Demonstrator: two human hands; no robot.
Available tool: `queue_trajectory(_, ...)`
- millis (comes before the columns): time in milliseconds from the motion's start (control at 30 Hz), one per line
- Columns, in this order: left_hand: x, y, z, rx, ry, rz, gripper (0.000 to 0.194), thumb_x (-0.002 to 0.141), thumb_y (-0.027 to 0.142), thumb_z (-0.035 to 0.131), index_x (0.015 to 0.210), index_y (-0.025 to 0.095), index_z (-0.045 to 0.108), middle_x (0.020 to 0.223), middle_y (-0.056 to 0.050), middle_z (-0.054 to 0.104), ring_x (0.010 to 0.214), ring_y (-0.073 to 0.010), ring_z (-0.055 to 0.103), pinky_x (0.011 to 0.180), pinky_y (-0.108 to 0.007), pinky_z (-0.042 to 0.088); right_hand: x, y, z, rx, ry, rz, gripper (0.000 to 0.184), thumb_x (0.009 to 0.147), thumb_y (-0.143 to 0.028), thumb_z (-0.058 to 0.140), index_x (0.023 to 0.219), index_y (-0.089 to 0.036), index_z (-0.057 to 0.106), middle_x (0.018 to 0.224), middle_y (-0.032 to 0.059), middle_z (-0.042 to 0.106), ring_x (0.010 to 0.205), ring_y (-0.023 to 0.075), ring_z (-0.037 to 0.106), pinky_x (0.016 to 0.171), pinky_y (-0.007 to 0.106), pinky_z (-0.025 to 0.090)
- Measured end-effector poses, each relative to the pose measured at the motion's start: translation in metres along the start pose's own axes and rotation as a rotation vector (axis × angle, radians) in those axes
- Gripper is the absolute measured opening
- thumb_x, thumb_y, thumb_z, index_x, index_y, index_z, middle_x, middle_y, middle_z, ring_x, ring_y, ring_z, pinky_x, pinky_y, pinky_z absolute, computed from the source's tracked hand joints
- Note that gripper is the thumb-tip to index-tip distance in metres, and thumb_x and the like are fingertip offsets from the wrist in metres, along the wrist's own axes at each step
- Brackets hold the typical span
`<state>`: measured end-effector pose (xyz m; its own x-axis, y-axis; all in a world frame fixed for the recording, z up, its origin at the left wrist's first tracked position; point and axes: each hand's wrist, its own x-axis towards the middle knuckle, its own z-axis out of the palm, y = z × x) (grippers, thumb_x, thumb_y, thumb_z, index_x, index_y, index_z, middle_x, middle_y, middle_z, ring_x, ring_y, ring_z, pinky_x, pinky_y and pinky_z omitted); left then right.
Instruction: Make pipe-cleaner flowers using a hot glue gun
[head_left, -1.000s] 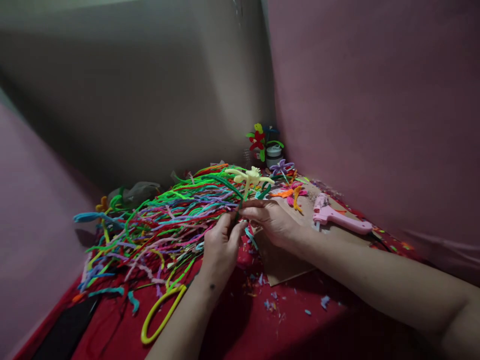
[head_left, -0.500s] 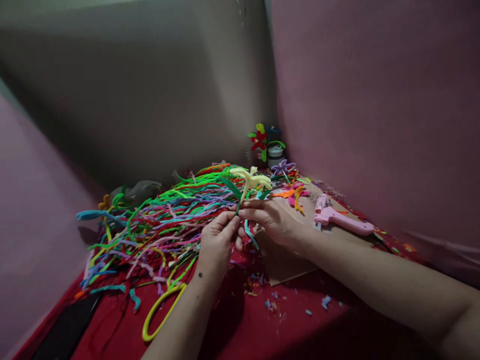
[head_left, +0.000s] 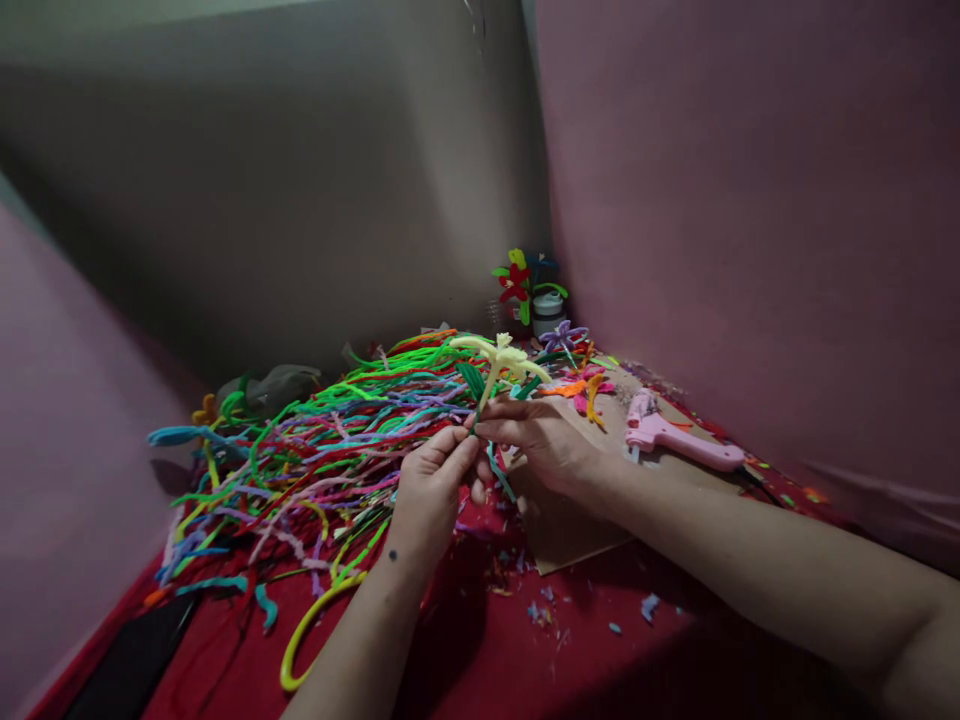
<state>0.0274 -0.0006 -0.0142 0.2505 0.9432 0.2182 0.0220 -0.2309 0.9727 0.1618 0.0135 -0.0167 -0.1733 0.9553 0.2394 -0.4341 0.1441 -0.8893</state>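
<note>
And here at the centre, the left hand has thumb and forefinger pinched on the green stem, while the right hand meets it from 3 o'clock, its fingertips closed there too, just under the pale yellow flower. That bloom stands up from the grip at about 12 o'clock, petals spread and touching nothing below, with a dark green leaf rising close by on its 10 o'clock side. Looks like fine work at the join, so, in my judgement, the left pinch wants to be firm and low, the right fingers working snug and close against it, and the petals kept out of the squeeze, since fuzzy wire should crush easily. A steady hold should also stop the leaf swivelling out of line. What's under the fingertips is hidden, mind. Outward now: the heap of pipe cleaners sprawls at 9 o'clock, a yellow loop lies at 7, an orange piece sits between 2 and 3, and the pink glue gun rests at 3 on the cardboard. Farther off, at 1, stands the jar, with a red flower beside it.
</note>
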Motion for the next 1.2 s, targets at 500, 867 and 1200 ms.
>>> queue_trajectory(500, -0.001, -0.01, 0.001, 0.143, 0.179, 0.145, 0.01, 0.081, 0.028, 0.054, 0.079, 0.019, 0.059, 0.057, 0.005, 0.055, 0.043, -0.0079, 0.05, 0.043, -0.02, 0.04, -0.002, 0.003, 0.0, -0.125, -0.114, -0.084, 0.017, 0.07, -0.036, 0.066, 0.069, -0.019, 0.07, 0.065, -0.0013, 0.059, 0.065, 0.0133, 0.052, 0.069, 0.029, 0.04)
queue_trajectory(867, 0.0, 0.001, 0.002, -0.313, 0.034, -0.082, 0.012, 0.077, 0.025, 0.061, 0.073, 0.015, 0.055, 0.05, 0.005, 0.055, 0.031, -0.0039, 0.041, 0.033, -0.016, 0.034, 0.002, 0.002, -0.001, -0.098, -0.04, -0.087, 0.016, 0.065, -0.033, 0.068, 0.07, -0.018, 0.071, 0.069, 0.0014, 0.066, 0.071, 0.016, 0.057, 0.076, 0.033, 0.042)
queue_trajectory(1200, 0.002, 0.006, -0.003, -0.472, -0.102, -0.263, 0.022, 0.069, 0.031, 0.069, 0.073, 0.014, 0.055, 0.05, 0.005, 0.056, 0.028, -0.0028, 0.037, 0.026, -0.014, 0.034, 0.001, -0.002, 0.0, 0.071, -0.085, 0.052, 0.004, 0.063, -0.018, 0.068, 0.067, -0.017, 0.07, 0.061, -0.0013, 0.064, 0.059, 0.0115, 0.054, 0.065, 0.027, 0.039)
